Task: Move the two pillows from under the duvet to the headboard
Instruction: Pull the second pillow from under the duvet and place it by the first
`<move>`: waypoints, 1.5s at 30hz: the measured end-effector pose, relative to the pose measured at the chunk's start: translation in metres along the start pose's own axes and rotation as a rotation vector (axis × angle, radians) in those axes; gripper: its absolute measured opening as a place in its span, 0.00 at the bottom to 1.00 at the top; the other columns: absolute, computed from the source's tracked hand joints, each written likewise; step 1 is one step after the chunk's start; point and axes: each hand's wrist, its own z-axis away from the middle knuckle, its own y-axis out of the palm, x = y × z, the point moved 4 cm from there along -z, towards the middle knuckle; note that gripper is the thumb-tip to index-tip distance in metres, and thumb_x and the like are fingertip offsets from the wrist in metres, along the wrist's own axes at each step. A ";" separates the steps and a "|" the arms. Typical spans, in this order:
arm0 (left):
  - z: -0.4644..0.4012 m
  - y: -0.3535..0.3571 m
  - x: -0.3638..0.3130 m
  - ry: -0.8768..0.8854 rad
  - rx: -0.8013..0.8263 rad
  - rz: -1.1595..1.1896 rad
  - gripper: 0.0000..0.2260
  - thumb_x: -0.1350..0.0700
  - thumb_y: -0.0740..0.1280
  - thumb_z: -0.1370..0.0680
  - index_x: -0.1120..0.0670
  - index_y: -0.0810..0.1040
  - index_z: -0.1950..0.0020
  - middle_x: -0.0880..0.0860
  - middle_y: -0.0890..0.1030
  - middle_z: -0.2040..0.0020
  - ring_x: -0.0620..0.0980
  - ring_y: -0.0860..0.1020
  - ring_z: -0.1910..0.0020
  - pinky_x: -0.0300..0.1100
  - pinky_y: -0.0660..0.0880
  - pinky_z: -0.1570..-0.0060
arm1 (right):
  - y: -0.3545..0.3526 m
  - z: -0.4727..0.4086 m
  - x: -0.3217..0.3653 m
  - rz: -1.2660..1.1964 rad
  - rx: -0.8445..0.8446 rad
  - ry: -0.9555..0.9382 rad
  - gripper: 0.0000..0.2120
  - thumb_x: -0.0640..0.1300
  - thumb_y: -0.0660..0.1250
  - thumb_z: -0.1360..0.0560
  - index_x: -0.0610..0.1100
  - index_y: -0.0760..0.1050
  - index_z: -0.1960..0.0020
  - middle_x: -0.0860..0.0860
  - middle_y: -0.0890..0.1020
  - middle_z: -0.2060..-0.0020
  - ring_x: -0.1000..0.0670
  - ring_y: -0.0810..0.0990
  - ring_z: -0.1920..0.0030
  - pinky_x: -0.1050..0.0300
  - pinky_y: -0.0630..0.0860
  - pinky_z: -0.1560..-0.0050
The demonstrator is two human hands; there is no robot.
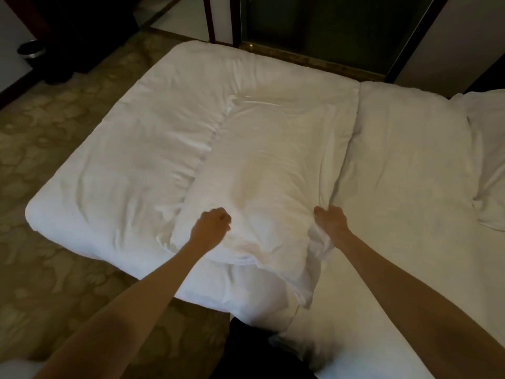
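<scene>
A long white pillow (267, 170) lies across the middle of the bed, and its left edge overlaps the thick white duvet (128, 165) that covers the left part. My left hand (211, 224) is closed in a fist on the pillow's near left corner. My right hand (330, 220) pinches a bunch of the pillow's fabric at its near right edge. A second white pillow (404, 165) lies flat just to the right and touches the first. More white bedding (489, 165) shows at the far right edge. No headboard is visible.
Patterned carpet (54, 127) runs along the bed's left side. A small metal bin (31, 49) stands by dark furniture at the top left. A dark glass door in a wooden frame (314, 31) is beyond the bed. My dark trousers (246, 351) touch the near edge.
</scene>
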 end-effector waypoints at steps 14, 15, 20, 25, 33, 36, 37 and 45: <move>-0.118 -0.035 0.068 -0.201 -0.036 -0.200 0.26 0.45 0.53 0.19 0.58 0.57 0.25 0.63 0.63 0.28 0.65 0.65 0.31 0.60 0.64 0.35 | 0.045 -0.009 -0.006 -0.040 -0.062 0.150 0.18 0.45 0.55 0.21 0.35 0.71 0.38 0.40 0.76 0.43 0.38 0.74 0.40 0.50 0.70 0.43; -0.121 -0.030 0.071 -0.191 -0.012 -0.223 0.26 0.45 0.53 0.19 0.58 0.57 0.25 0.63 0.64 0.29 0.65 0.66 0.32 0.60 0.64 0.36 | 0.047 -0.009 -0.007 -0.065 -0.059 0.158 0.16 0.45 0.55 0.21 0.36 0.71 0.40 0.43 0.74 0.47 0.39 0.74 0.42 0.51 0.69 0.45; -0.129 -0.008 0.077 -0.170 0.042 -0.232 0.26 0.44 0.52 0.19 0.58 0.56 0.25 0.64 0.66 0.30 0.64 0.67 0.33 0.58 0.64 0.36 | 0.056 -0.014 -0.008 -0.141 -0.071 0.200 0.21 0.52 0.55 0.21 0.36 0.69 0.40 0.42 0.73 0.47 0.41 0.74 0.47 0.51 0.69 0.50; -0.146 -0.004 0.082 -0.277 0.059 -0.001 0.27 0.44 0.54 0.19 0.61 0.59 0.27 0.65 0.67 0.30 0.65 0.67 0.32 0.57 0.65 0.33 | 0.068 -0.017 -0.002 -0.166 -0.072 0.186 0.26 0.59 0.59 0.24 0.37 0.66 0.40 0.42 0.76 0.48 0.42 0.76 0.50 0.45 0.74 0.49; -0.149 0.003 0.046 -0.241 -0.041 0.080 0.16 0.60 0.50 0.18 0.64 0.69 0.35 0.63 0.75 0.38 0.62 0.75 0.41 0.47 0.71 0.47 | 0.079 -0.029 0.011 0.036 -0.153 0.140 0.22 0.53 0.56 0.21 0.34 0.71 0.40 0.37 0.78 0.44 0.39 0.76 0.49 0.53 0.69 0.53; -0.148 -0.002 0.034 -0.232 -0.155 0.035 0.15 0.62 0.50 0.18 0.64 0.70 0.36 0.62 0.76 0.39 0.61 0.76 0.42 0.47 0.71 0.49 | 0.071 -0.032 0.023 0.084 -0.231 0.086 0.20 0.51 0.54 0.21 0.35 0.74 0.43 0.38 0.79 0.46 0.38 0.77 0.47 0.54 0.67 0.53; -0.148 -0.004 0.030 -0.212 -0.196 0.059 0.15 0.60 0.50 0.18 0.63 0.71 0.38 0.62 0.77 0.40 0.62 0.76 0.43 0.49 0.72 0.49 | 0.067 -0.034 0.026 0.078 -0.259 0.061 0.19 0.51 0.54 0.21 0.36 0.74 0.46 0.38 0.79 0.48 0.38 0.77 0.47 0.53 0.67 0.53; -0.140 -0.041 -0.016 -0.001 -0.507 0.410 0.18 0.52 0.52 0.18 0.57 0.67 0.66 0.51 0.70 0.72 0.50 0.69 0.72 0.42 0.64 0.71 | 0.029 -0.036 0.048 -0.319 -0.483 0.004 0.18 0.49 0.57 0.21 0.34 0.75 0.56 0.44 0.75 0.61 0.44 0.73 0.58 0.54 0.67 0.54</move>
